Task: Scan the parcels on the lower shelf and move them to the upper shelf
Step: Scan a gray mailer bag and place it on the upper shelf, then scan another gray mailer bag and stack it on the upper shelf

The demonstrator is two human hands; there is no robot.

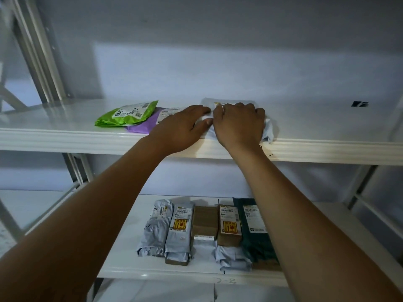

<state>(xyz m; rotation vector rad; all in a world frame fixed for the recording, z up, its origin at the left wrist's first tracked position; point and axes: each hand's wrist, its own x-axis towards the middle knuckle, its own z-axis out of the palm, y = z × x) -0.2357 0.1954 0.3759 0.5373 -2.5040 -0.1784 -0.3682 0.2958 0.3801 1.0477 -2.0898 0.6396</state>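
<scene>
Both forearms reach up and forward from the bottom corners, drawing together over the upper shelf (65, 138). The left hand (185, 125) lies flat on the white parcel (229, 100), fingers straight and pointing right, with the thumb stretched toward the other hand. It is open and pressing rather than holding. The right hand (238, 125) sits just beside it, back of the hand up and fingers bent at the knuckles over the parcel. Their tips are hidden, so I cannot tell whether it grips or only presses. The white parcel rests on the upper shelf close to the front lip, its crumpled end sticking out past the right hand. Just left of the left hand is a purple parcel (141, 127), and a green parcel (126, 115) overlaps the purple one's left side; both lie near the lip. Right of the white parcel the shelf top runs bare toward the far post, with a small black mark (359, 103) by the back wall. On the lower shelf (122, 247), seen between the forearms, five parcels (205, 221) lie side by side, touching, their near ends close to the front edge.
</scene>
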